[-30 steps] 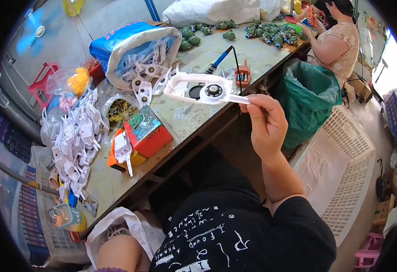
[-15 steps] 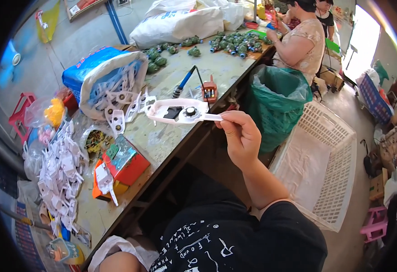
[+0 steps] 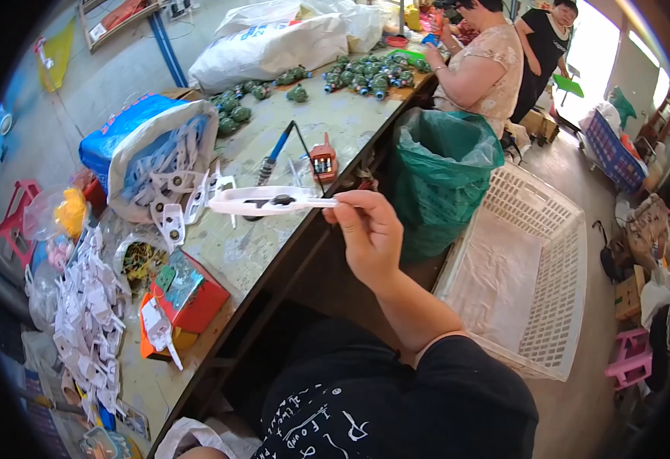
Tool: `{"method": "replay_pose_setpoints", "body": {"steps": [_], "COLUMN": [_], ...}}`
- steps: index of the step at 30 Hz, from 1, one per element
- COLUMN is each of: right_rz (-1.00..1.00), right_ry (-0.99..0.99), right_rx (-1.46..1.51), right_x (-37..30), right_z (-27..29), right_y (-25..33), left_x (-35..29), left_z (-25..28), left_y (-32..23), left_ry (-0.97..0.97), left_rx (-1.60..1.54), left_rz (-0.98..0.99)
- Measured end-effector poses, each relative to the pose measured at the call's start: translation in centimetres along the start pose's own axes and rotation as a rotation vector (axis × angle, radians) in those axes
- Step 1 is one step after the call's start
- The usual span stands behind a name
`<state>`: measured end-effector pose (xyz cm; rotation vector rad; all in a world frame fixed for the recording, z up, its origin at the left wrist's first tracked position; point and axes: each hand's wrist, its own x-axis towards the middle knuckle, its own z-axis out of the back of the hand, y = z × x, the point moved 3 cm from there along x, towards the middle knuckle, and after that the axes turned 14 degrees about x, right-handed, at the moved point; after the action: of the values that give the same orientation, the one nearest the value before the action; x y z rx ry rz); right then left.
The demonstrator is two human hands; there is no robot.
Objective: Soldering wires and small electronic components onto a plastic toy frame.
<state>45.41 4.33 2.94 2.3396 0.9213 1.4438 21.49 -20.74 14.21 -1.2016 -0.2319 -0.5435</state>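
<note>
My right hand [image 3: 372,239] is closed in a pinch on the narrow stem of a white plastic housing [image 3: 247,202], held up above the table's front edge. The housing is an elongated shell with a dark round part inside, seen nearly edge-on. Beyond it, a blue-handled soldering iron [image 3: 278,145] leans on the table, near a small red device [image 3: 323,162] with an open front showing metal parts. A similar white housing [image 3: 159,329] rests at the red and orange box [image 3: 197,294]. My left hand is out of view.
White housings spill from a blue sack [image 3: 98,153]; more form a pile [image 3: 90,329] at left. Green round pieces [image 3: 365,76] lie at the back. Right of the table stand a green-lined bin [image 3: 446,183] and a white crate [image 3: 538,306]. Two people [image 3: 484,69] are at the far end.
The view has shifted, so the scene sits further left. The housing in my right hand has tilted from showing its inside to nearly edge-on. The far person in black shows more fully.
</note>
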Motion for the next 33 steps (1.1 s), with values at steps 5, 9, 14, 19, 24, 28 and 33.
{"method": "replay_pose_setpoints", "body": {"steps": [5,9,14,19,24,28,33], "right_rz": [-0.038,-0.046,-0.066,-0.175,-0.273,-0.346,-0.399], "right_ry": [0.038,-0.022,-0.126,-0.173,-0.131,-0.099,-0.083], "right_rx": [0.071,0.024,0.065,0.161,0.242,0.251,0.218], "right_x": [0.0,-0.1,0.4,-0.5,-1.9,-2.4,-2.7], "right_z": [-0.4,0.4,1.1,0.8,-1.4,-2.0,-2.5], "right_y": [-0.8,-0.6,-1.0,-2.9,-3.0,-3.1,-3.6], "left_x": [0.4,0.7,1.3,-4.2,-5.6,-6.2,-7.2], "left_z": [1.5,2.0,1.5,10.8,14.2,14.4,14.4], "left_y": [0.7,0.4,-0.2,4.9,11.4,12.4,12.7], "left_ry": [0.133,0.174,0.130,-0.694,-0.786,-0.813,-0.776], "left_rx": [0.086,0.193,0.368,0.931,1.830,1.922,1.896], "left_rz": [-0.096,-0.116,-0.075,0.643,1.202,1.160,1.169]}}
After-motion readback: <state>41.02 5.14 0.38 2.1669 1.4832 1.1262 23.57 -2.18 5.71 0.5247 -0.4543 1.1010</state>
